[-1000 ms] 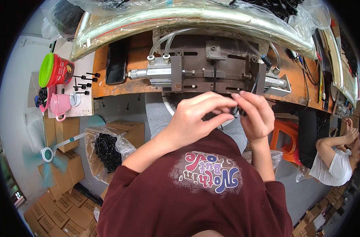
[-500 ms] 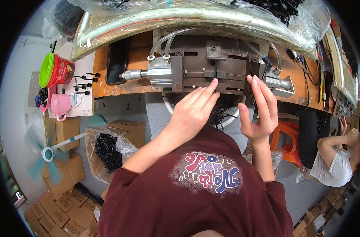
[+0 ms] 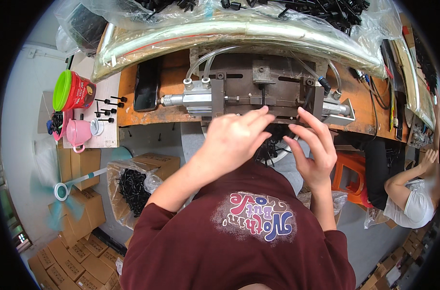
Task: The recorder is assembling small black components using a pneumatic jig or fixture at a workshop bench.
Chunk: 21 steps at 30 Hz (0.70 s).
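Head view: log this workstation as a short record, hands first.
Left hand: near the fixture's front edge; grip unclear
Right hand: spread open, nothing seen in grasp
Fixture: dark metal plate between two silver cylinders
Side table: red tub with green rim, pink mug, small black parts
Right background: orange stool, co-worker in white
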Motion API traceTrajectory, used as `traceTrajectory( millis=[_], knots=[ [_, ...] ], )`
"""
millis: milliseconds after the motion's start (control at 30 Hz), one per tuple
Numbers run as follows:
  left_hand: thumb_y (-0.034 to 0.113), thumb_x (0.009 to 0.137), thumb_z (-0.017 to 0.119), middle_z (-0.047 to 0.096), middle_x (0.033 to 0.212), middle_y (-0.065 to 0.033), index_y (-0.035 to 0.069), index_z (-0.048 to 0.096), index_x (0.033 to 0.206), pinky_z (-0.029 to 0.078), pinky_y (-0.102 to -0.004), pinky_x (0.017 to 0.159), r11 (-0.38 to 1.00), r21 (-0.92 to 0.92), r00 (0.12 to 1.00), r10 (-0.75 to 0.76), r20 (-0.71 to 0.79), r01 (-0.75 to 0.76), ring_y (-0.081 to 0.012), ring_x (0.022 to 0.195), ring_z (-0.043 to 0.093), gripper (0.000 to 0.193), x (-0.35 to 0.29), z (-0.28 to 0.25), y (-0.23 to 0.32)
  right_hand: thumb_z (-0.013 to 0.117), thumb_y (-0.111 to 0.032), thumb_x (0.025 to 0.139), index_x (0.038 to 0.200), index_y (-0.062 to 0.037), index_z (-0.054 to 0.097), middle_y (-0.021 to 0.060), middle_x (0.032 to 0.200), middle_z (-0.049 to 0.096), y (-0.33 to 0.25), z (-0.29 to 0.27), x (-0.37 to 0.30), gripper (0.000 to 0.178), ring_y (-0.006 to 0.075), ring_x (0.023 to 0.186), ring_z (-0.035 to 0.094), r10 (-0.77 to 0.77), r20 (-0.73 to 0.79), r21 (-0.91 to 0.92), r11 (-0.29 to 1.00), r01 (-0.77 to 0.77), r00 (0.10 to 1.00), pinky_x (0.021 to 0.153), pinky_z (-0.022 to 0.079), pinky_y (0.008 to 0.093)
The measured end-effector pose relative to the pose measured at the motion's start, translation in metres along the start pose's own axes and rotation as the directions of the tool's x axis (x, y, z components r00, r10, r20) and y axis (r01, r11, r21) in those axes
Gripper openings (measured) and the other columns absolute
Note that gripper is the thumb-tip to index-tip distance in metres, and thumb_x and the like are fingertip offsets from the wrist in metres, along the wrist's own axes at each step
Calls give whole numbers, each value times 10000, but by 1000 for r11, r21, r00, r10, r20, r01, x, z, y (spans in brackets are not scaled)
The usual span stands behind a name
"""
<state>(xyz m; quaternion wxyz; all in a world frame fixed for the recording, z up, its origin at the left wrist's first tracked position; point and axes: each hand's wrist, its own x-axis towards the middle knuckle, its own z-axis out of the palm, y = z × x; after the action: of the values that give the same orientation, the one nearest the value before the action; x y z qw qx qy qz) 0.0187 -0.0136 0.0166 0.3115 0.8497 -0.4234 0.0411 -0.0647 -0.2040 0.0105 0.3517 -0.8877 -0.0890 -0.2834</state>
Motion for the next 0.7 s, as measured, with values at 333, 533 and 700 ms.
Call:
traceTrajectory(
  millis=[333, 533, 700],
  knots=[
    [-6, 756, 626, 676, 928, -32, 77, 706, 927, 493, -383, 804, 890, 435, 809, 352, -470, -135, -240, 925, 611, 207, 129, -58, -79, 679, -25, 727, 925, -1, 633, 158, 1271, 616, 1, 35, -3, 205, 209, 737, 661, -81, 217, -225, 966, 131, 973, 669, 537, 316],
    [49, 779, 661, 700, 932, -109, 51, 693, 980, 510, -405, 824, 894, 431, 947, 234, -218, -121, -314, 916, 652, 203, 154, -58, -102, 636, -31, 712, 884, -5, 608, 191, 1270, 620, -4, 42, 11, 177, 137, 605, 634, -139, 280, -294, 929, 223, 950, 547, 469, 267],
    [80, 804, 711, 695, 912, -128, 32, 696, 1028, 532, -351, 760, 987, 145, 968, 98, -232, -65, -269, 826, 685, 230, 131, -78, -76, 642, -38, 699, 854, -15, 596, 191, 1221, 648, -5, 38, 14, 163, 143, 595, 633, -118, 298, -296, 932, 209, 947, 543, 470, 271]
  ],
)
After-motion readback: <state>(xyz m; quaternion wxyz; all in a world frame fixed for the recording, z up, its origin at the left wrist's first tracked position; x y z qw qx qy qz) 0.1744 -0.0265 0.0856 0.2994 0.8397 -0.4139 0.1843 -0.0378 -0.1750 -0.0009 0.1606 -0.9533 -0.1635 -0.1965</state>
